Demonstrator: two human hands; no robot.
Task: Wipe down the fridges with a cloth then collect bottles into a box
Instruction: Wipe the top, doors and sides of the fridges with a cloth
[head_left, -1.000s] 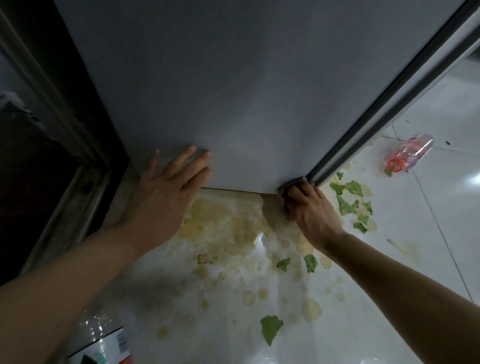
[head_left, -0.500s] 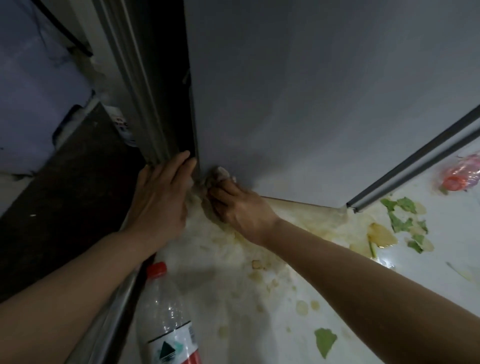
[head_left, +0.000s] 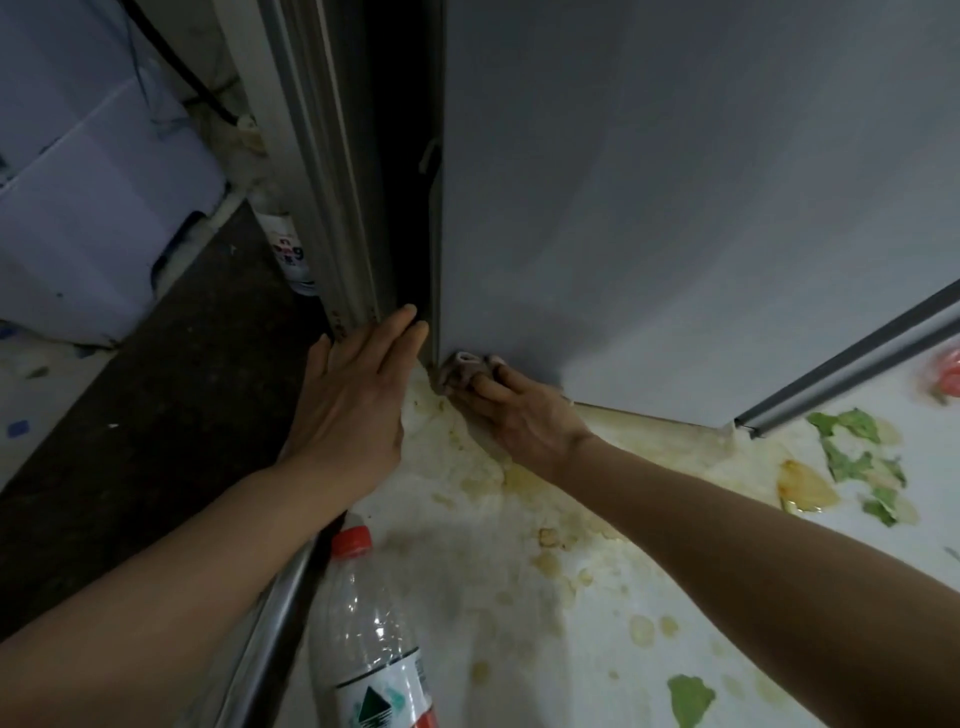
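My right hand (head_left: 524, 415): fingers curled, pressing cloth (head_left: 464, 370) against fridge door (head_left: 675, 208) bottom corner. My left hand (head_left: 353, 400): fingers straight, together, flat beside door edge. Plastic bottle (head_left: 371, 639): lying on stained floor (head_left: 519, 597).

A: Smooth matt grey panel on the fridge (head_left: 675, 208), brushed metal trim beside it (head_left: 332, 218).

B: Crumpled soft cloth (head_left: 465, 370) at its base. Glossy white floor (head_left: 727, 649), greasy yellow stains.

A: Clear shiny plastic bottle (head_left: 374, 639), red cap, paper-looking label.
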